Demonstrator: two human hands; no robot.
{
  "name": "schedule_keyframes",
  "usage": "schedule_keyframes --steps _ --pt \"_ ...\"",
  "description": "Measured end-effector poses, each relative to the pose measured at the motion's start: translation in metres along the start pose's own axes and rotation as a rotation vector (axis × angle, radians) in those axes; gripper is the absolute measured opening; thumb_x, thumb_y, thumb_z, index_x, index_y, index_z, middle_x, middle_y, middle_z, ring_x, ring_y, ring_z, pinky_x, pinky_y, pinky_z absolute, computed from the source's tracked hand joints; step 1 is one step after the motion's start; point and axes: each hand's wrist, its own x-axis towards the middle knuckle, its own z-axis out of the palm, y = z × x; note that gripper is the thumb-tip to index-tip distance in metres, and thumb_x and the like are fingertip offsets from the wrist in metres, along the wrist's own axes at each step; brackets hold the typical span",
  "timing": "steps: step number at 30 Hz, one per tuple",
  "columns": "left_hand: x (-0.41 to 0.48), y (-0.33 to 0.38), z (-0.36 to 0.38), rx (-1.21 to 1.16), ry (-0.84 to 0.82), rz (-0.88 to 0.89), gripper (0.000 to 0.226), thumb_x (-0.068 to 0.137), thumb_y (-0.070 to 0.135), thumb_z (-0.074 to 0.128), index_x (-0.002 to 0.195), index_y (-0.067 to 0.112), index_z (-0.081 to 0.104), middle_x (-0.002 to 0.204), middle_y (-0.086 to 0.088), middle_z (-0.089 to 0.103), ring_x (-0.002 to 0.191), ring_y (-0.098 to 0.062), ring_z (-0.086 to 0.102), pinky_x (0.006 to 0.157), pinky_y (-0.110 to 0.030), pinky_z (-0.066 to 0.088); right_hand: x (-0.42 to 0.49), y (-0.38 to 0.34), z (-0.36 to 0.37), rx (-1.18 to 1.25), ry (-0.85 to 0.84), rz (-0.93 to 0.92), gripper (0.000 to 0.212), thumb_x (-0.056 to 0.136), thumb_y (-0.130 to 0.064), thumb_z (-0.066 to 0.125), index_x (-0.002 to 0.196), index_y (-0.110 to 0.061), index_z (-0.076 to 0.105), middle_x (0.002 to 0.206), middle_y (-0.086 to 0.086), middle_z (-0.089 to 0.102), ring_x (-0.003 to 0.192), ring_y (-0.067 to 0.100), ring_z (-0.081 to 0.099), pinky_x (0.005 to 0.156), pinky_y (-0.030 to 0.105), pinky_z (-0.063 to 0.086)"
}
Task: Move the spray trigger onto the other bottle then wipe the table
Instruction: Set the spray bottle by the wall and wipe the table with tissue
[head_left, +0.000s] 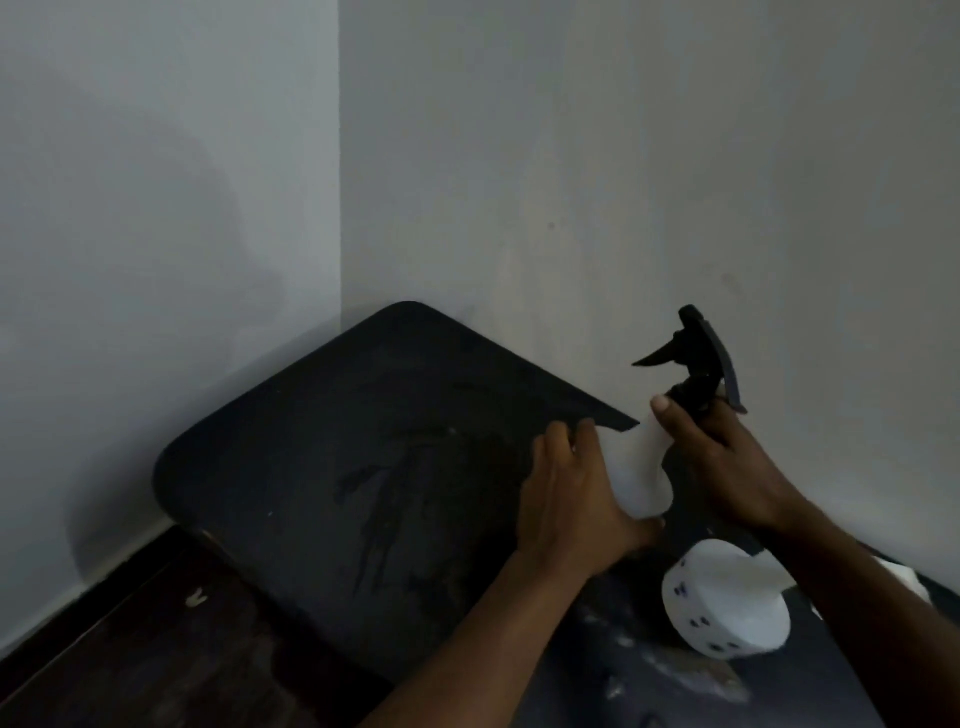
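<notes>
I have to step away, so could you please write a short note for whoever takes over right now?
Left hand: gripping the white bottle upright over the table.
Right hand: gripping the collar of the black trigger, which sits at the bottle's neck.
A white roll lies on the table near the right arm. No second bottle in view.
Done: trigger is at this bottle; whether it is screwed tight cannot be told.
Left: confirm the trigger is tight, then wipe the streaked table.

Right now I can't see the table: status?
Left hand grips white bottle. Right hand grips black spray trigger at its neck. Tissue roll nearby.
</notes>
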Motion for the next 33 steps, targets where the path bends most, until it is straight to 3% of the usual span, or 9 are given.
schedule_keyframes --steps 2,4,9,13,16,20,26,33 --pt "0.015 -0.001 0.006 -0.004 0.034 0.008 0.102 0.050 0.058 0.082 0.131 0.022 0.031 0.126 -0.001 0.036 0.115 -0.019 0.038 0.075 -0.033 0.045 0.016 0.002 0.002 0.044 0.102 -0.016 0.027 0.093 -0.047 0.053 0.086 -0.024 0.065 0.084 -0.004 0.066 0.071 -0.013 0.063 0.066 0.024 0.049" --pt "0.027 -0.005 0.013 -0.007 0.084 0.006 0.098 0.050 0.058 0.083 0.126 0.022 0.033 0.122 -0.001 0.038 0.112 -0.019 0.040 0.071 -0.032 0.045 0.031 0.008 0.004 0.041 0.202 -0.037 0.009 0.096 -0.033 0.058 0.093 -0.027 0.064 0.086 -0.011 0.063 0.063 -0.020 0.058 0.054 0.008 0.046" --pt "0.057 -0.026 0.036 0.025 0.125 -0.044 0.099 0.049 0.055 0.084 0.128 0.019 0.035 0.121 -0.003 0.038 0.111 -0.021 0.040 0.069 -0.036 0.050 0.063 0.027 0.015 -0.024 0.255 -0.068 0.010 0.096 -0.023 0.061 0.102 -0.017 0.065 0.083 -0.012 0.061 0.058 -0.019 0.057 0.049 -0.002 0.039" --pt "0.089 -0.039 0.048 0.063 0.156 -0.090 0.100 0.050 0.054 0.084 0.129 0.015 0.037 0.122 -0.007 0.041 0.110 -0.025 0.044 0.081 -0.039 0.051 0.097 0.038 0.024 -0.018 0.262 -0.034 0.025 0.093 -0.030 0.065 0.113 -0.014 0.068 0.081 -0.012 0.061 0.067 -0.003 0.055 0.049 0.002 0.040" --pt "0.115 -0.046 0.052 0.097 0.126 -0.119 0.097 0.053 0.055 0.084 0.127 0.011 0.040 0.122 -0.011 0.047 0.110 -0.028 0.049 0.099 -0.044 0.042 0.125 0.042 0.033 -0.016 0.241 -0.022 0.033 0.093 -0.031 0.066 0.119 -0.010 0.068 0.095 0.001 0.066 0.081 0.013 0.058 0.067 0.020 0.044" --pt "0.139 -0.055 0.059 0.096 0.058 -0.158 0.098 0.055 0.052 0.085 0.130 0.009 0.039 0.125 -0.013 0.046 0.113 -0.029 0.049 0.099 -0.041 0.044 0.150 0.048 0.042 -0.004 0.232 -0.012 0.035 0.092 -0.028 0.067 0.121 -0.009 0.067 0.107 0.006 0.067 0.095 0.020 0.060 0.083 0.030 0.045" --pt "0.155 -0.056 0.067 0.158 0.038 -0.153 0.102 0.056 0.052 0.085 0.133 0.005 0.036 0.128 -0.013 0.043 0.111 -0.028 0.047 0.092 -0.039 0.047 0.164 0.061 0.042 0.042 0.239 -0.045 0.033 0.093 -0.027 0.066 0.122 -0.011 0.066 0.100 0.003 0.064 0.076 0.003 0.055 0.072 0.023 0.044" --pt "0.155 -0.055 0.063 0.228 -0.030 -0.151 0.109 0.060 0.056 0.081 0.139 0.004 0.027 0.133 -0.013 0.039 0.114 -0.027 0.045 0.084 -0.035 0.045 0.164 0.067 0.049 0.125 0.240 -0.056 0.027 0.094 -0.025 0.065 0.117 -0.013 0.066 0.083 -0.006 0.061 0.073 0.006 0.055 0.065 0.023 0.044"
